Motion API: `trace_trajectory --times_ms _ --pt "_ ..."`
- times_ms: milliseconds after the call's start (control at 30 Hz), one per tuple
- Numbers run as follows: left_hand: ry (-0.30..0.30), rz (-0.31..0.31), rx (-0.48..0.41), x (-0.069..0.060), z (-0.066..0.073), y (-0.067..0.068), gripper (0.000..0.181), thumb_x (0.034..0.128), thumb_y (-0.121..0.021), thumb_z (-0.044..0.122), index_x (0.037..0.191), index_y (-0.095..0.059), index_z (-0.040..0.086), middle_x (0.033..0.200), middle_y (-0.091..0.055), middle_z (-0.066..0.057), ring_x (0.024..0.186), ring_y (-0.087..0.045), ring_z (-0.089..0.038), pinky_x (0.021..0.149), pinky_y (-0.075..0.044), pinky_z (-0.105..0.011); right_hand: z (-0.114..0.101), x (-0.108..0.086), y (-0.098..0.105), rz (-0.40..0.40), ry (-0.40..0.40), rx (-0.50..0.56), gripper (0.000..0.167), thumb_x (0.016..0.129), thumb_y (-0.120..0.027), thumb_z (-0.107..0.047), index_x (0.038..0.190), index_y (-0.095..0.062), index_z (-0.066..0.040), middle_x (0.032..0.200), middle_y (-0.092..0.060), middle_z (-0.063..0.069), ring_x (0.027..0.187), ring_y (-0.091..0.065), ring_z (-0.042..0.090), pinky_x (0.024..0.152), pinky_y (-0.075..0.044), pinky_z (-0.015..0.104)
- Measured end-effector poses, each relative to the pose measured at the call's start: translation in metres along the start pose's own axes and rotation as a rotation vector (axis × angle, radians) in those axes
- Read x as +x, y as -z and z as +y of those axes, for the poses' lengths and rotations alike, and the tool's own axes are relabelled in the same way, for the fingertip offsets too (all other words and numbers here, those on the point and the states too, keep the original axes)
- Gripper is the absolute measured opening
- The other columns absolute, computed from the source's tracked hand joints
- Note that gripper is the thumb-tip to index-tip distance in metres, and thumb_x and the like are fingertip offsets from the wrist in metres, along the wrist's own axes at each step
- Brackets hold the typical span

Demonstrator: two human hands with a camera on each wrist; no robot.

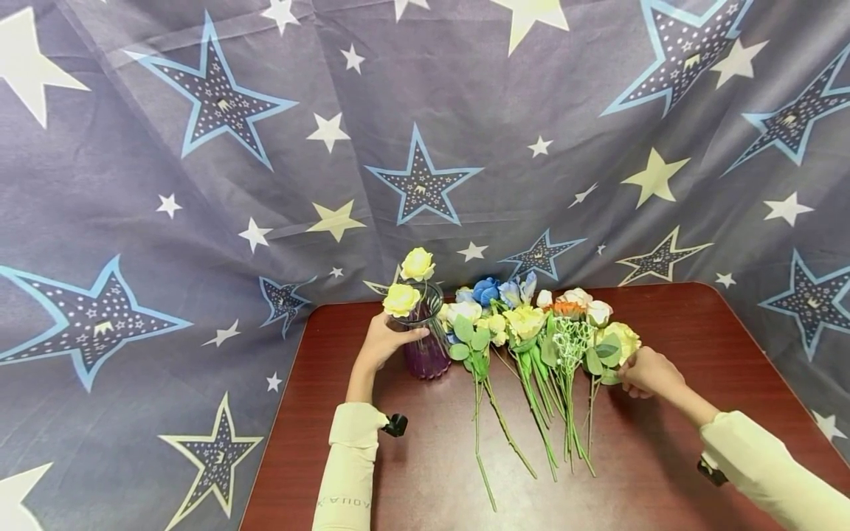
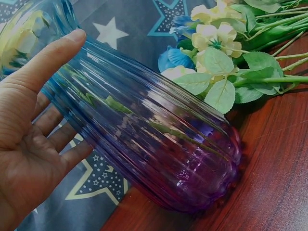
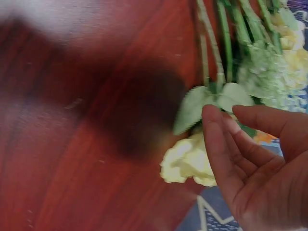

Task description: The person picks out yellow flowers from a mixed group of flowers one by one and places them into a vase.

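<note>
A ribbed glass vase (image 1: 426, 359), blue at the top and purple at the base, stands at the table's back left. My left hand (image 1: 384, 342) grips it near the rim, thumb (image 2: 60, 55) on one side and fingers on the other. Two yellow flowers (image 1: 402, 299) rise from the vase's mouth, and green stems show through the glass. At the right end of the flower row, my right hand (image 1: 651, 372) is beside a pale yellow flower (image 3: 185, 161). Its thumb and forefinger stand apart close to the leaves (image 3: 191, 108); whether any finger touches them I cannot tell.
Several artificial flowers lie in a row right of the vase, among them a blue bloom (image 1: 486, 290), an orange flower (image 1: 567, 309) and a white-green sprig (image 1: 569, 343). Their stems (image 1: 488, 450) point toward me across the red-brown table (image 1: 637, 472). A star-patterned cloth (image 1: 465, 96) hangs behind.
</note>
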State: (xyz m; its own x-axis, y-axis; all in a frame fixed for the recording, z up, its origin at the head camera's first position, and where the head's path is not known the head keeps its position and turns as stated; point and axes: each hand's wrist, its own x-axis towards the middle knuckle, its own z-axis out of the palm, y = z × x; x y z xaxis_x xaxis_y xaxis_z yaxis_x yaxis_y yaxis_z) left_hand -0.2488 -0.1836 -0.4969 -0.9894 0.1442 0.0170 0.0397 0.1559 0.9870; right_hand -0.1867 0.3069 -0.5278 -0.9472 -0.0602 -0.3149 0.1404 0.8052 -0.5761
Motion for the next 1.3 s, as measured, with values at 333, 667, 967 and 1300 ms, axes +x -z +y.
trace_trajectory --times_ms 333,667,967,1300 --pt "0.003 -0.004 -0.01 0.0 0.0 0.001 0.065 0.0784 -0.086 0.003 0.137 -0.058 -0.001 0.132 -0.065 -0.022 0.12 -0.063 -0.027 0.106 -0.052 -0.041 0.018 0.011 -0.018 0.039 -0.048 0.069 0.026 0.087 -0.07 -0.018 0.071 -0.07 0.003 0.055 -0.067 0.003 0.049 -0.067 0.016 0.05 -0.059 0.033" --pt "-0.002 0.0 -0.002 0.0 -0.001 0.001 0.065 0.0784 -0.086 0.004 0.137 -0.058 0.0 0.132 -0.065 -0.022 0.12 -0.063 -0.028 0.106 -0.051 -0.043 0.012 0.011 -0.038 -0.027 -0.058 0.14 0.024 0.087 -0.073 -0.015 0.07 -0.07 0.003 0.055 -0.068 0.007 0.05 -0.067 0.018 0.05 -0.059 0.034" --pt "0.012 0.011 0.018 0.012 -0.022 0.003 0.068 0.0779 -0.087 0.004 0.139 -0.057 0.001 0.134 -0.065 -0.021 0.122 -0.062 -0.028 0.107 -0.051 -0.044 0.003 0.01 -0.046 -0.032 -0.063 0.22 0.023 0.086 -0.072 -0.01 0.07 -0.068 0.006 0.056 -0.068 0.009 0.051 -0.068 0.019 0.051 -0.06 0.035" --pt "-0.022 0.028 0.015 0.014 -0.029 0.002 0.068 0.0778 -0.088 0.007 0.139 -0.058 0.004 0.133 -0.065 -0.02 0.122 -0.063 -0.029 0.107 -0.051 -0.045 -0.006 0.009 -0.052 -0.048 -0.137 0.353 0.025 0.091 -0.068 -0.012 0.079 -0.067 0.01 0.056 -0.067 0.01 0.049 -0.067 0.018 0.052 -0.06 0.035"
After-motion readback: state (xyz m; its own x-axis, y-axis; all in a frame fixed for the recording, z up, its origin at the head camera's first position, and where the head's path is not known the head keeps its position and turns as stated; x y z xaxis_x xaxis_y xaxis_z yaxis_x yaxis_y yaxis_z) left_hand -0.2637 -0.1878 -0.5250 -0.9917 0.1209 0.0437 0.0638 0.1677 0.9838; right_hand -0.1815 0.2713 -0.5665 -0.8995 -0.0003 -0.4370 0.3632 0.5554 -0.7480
